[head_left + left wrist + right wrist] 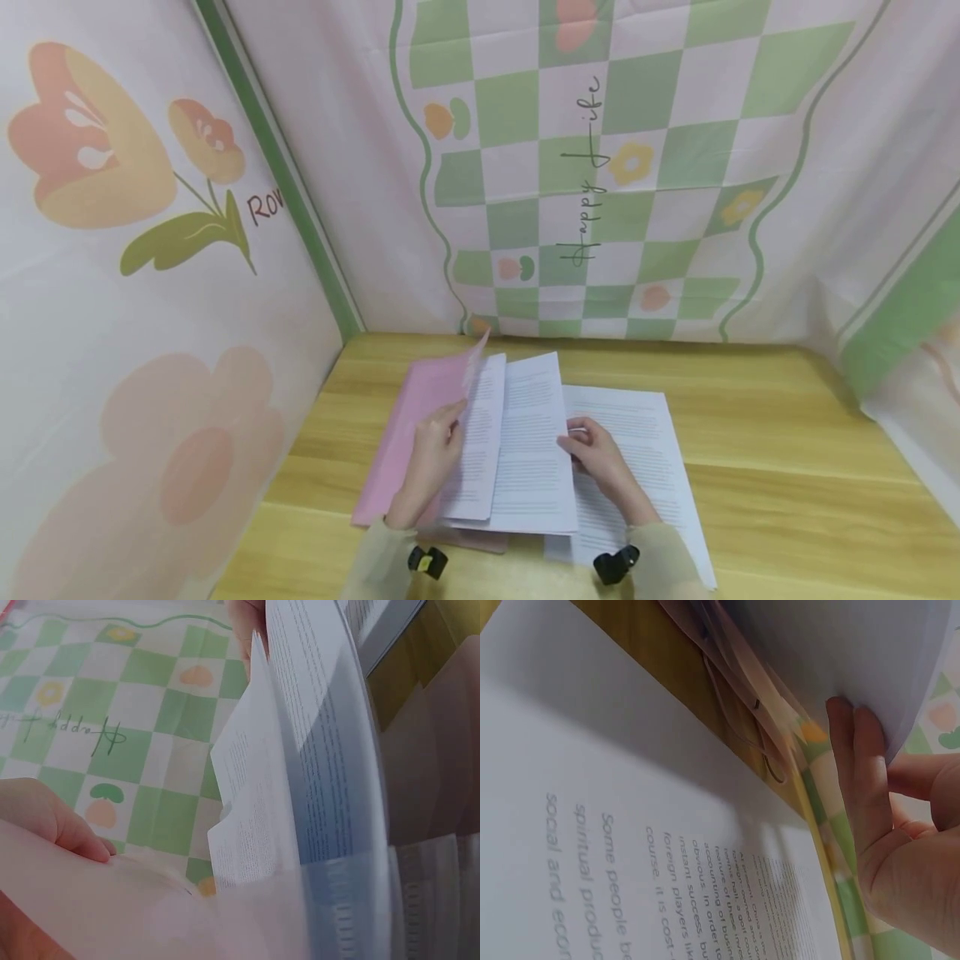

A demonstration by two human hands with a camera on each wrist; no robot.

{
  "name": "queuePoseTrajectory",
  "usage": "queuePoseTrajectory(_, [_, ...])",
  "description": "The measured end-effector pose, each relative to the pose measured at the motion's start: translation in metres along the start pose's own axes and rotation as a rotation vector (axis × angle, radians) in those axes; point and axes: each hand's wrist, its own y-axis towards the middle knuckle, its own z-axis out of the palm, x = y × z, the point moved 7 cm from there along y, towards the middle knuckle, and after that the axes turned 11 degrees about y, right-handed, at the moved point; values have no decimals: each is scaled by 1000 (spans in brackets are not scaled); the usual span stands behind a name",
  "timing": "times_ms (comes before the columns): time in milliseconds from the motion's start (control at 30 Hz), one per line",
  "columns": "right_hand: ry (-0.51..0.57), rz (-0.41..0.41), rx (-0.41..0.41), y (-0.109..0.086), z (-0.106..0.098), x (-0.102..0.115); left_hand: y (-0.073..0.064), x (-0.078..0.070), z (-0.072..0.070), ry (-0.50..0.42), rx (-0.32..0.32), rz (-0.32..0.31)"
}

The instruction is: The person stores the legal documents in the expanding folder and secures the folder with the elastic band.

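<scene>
A pink folder [408, 417] lies at the left of the table with its cover lifted. My left hand [435, 450] pinches the edge of that cover; in the left wrist view the translucent pink cover [142, 915] spreads out from under the fingers. Inside the folder stand printed sheets [531, 442], with a narrower fold of paper [483, 450] leaning over them. At their right edge my right hand [600, 454] grips the sheets between thumb and fingers, as the right wrist view shows with the raised paper [832, 652]. Beneath this hand, a separate printed sheet [645, 442] lies flat.
Wooden table [787, 467] extends to the right of the papers. A patterned curtain [585, 208] closes off the back, and a flowered panel [150, 317] rises along the left. Small black devices [617, 565] sit on both wrists. Clear plastic layers [427, 892] show along the folder.
</scene>
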Motion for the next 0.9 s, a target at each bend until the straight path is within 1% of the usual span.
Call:
queuePoseTrajectory(133, [11, -3, 6, 0, 3, 0, -1, -1, -1, 3, -13, 12])
queuePoseTrajectory(300, [4, -7, 2, 0, 8, 0, -1, -1, 1, -4, 27, -18])
queuePoseTrajectory(367, [3, -6, 4, 0, 10, -1, -1, -1, 1, -2, 33, -22])
queuePoseTrajectory(633, [-4, -20, 8, 1, 18, -2, -1, 0, 1, 0, 16, -10])
queuePoseTrajectory(900, [-17, -20, 9, 0, 25, -3, -1, 1, 2, -8, 25, -12])
